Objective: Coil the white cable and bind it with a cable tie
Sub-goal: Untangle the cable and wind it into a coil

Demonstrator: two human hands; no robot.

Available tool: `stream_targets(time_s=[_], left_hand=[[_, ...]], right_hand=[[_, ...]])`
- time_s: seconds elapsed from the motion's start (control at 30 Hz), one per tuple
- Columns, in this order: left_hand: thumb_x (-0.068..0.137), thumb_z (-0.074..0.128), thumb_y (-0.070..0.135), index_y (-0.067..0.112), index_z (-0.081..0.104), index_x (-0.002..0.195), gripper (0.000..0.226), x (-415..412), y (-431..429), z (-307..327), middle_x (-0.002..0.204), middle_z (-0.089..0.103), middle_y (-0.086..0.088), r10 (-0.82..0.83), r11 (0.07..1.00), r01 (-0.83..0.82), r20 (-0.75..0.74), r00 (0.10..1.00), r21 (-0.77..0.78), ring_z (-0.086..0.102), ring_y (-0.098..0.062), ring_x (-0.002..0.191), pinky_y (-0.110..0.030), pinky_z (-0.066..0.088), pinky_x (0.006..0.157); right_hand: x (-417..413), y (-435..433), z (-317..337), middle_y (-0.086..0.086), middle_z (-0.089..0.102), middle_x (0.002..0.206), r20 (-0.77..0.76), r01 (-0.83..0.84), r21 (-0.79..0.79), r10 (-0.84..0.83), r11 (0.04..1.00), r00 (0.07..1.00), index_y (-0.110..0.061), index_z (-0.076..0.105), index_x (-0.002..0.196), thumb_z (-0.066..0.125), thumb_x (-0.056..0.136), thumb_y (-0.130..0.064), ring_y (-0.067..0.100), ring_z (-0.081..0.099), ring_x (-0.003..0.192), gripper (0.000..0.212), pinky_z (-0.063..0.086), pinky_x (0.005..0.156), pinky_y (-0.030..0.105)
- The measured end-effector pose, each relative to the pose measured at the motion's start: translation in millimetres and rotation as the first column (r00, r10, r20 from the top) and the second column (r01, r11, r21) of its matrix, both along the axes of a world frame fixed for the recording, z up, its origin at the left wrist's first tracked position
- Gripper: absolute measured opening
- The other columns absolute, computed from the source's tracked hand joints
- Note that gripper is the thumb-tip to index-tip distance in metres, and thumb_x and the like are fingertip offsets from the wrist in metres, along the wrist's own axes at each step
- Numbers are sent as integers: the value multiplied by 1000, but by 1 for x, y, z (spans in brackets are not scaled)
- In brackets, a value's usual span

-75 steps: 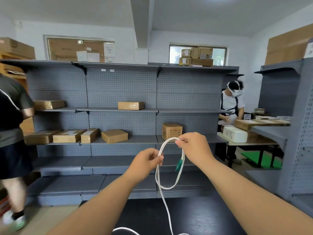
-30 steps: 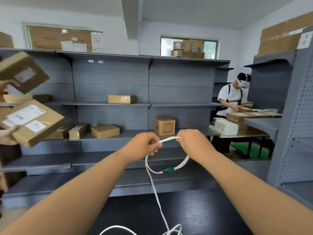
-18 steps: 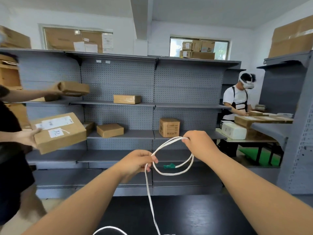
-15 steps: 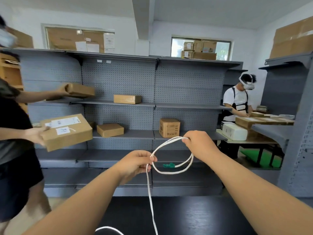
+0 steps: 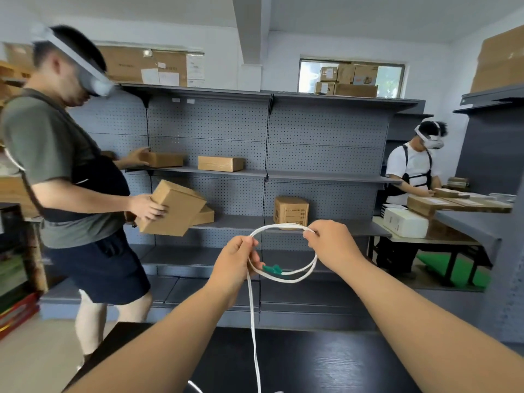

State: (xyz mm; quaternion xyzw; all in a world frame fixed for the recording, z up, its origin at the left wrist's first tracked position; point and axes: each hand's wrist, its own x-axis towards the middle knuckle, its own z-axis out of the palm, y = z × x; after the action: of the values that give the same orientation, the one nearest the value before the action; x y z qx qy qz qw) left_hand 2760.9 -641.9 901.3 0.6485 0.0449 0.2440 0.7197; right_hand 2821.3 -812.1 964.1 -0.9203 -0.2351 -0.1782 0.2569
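The white cable (image 5: 307,268) forms a double loop held up in the air between my two hands. My left hand (image 5: 234,265) grips the loop's left side, where the strands cross. My right hand (image 5: 333,245) pinches the loop's top right. A green cable tie (image 5: 272,269) sits on the lower strands, just right of my left hand. From my left hand the free length of cable hangs straight down to the black table (image 5: 312,361).
A person carrying cardboard boxes (image 5: 173,208) stands close at the left, in front of grey shelving (image 5: 266,174). Another person (image 5: 411,171) works at a table at the right. A small box (image 5: 290,211) sits on the shelf behind the loop.
The loop has stayed between my hands, and my left hand has risen closer to it. The person at the left has stepped further into view with the boxes.
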Motion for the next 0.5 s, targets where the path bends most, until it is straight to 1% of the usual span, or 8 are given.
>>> stream_targets(time_s=[0.1,0.2,0.27,0.33,0.37,0.43,0.47,0.5], left_hand=[[98,40,25,20,58,80,26,6,-4,-3,51,47,7,117,993,-118,48,992,7,54,-8,47,-24,49,51],[98,39,26,23,59,80,28,10,-8,-5,44,43,11,202,979,-203,69,977,7,48,-5,43,-30,47,53],[99,37,31,24,59,81,30,13,-13,-5,50,41,6,227,974,-225,47,973,-32,44,-7,47,-30,45,54],[96,40,39,21,61,86,29,13,-14,-4,59,40,3,147,983,-142,36,989,-120,43,-11,55,-31,44,60],[93,46,44,18,62,92,30,11,-14,-3,65,45,0,69,986,-60,47,997,-155,47,-14,62,-35,46,68],[80,63,46,11,58,110,47,9,-13,-4,90,59,-13,-74,991,81,66,995,-106,59,-26,86,-44,48,88],[73,71,41,10,53,117,57,9,-12,-5,99,57,-16,-99,993,102,60,993,-54,60,-26,93,-42,48,91],[69,76,34,12,50,120,61,9,-12,-6,98,52,-12,-79,997,79,46,996,-4,58,-19,91,-36,49,89]], right_hand=[[1,0,-2,8,68,86,-14,-9,49,10,999,1000,-9,67,87,47,95,-24,24,62,82,26,44,69,29],[2,1,-5,9,69,87,-31,-13,100,17,995,999,-9,68,88,48,94,-22,25,61,85,25,46,74,32],[2,2,-7,9,69,87,-38,-7,120,12,993,999,-8,68,89,48,94,-22,25,61,85,24,47,75,32],[3,3,-8,9,69,88,-50,4,144,4,990,999,-8,68,91,48,94,-22,25,63,85,24,49,74,32],[3,2,-9,9,69,88,-56,9,155,0,988,998,-9,68,92,48,94,-22,25,63,85,24,49,74,32],[4,2,-9,10,69,88,-63,16,174,-5,985,998,-9,68,92,48,94,-21,25,63,84,24,48,73,31],[5,2,-9,10,69,88,-69,19,187,-6,982,998,-9,68,91,48,94,-21,25,63,84,23,48,71,31],[5,2,-9,10,70,88,-78,24,199,-8,980,997,-9,68,90,48,94,-21,26,63,83,23,47,70,30]])
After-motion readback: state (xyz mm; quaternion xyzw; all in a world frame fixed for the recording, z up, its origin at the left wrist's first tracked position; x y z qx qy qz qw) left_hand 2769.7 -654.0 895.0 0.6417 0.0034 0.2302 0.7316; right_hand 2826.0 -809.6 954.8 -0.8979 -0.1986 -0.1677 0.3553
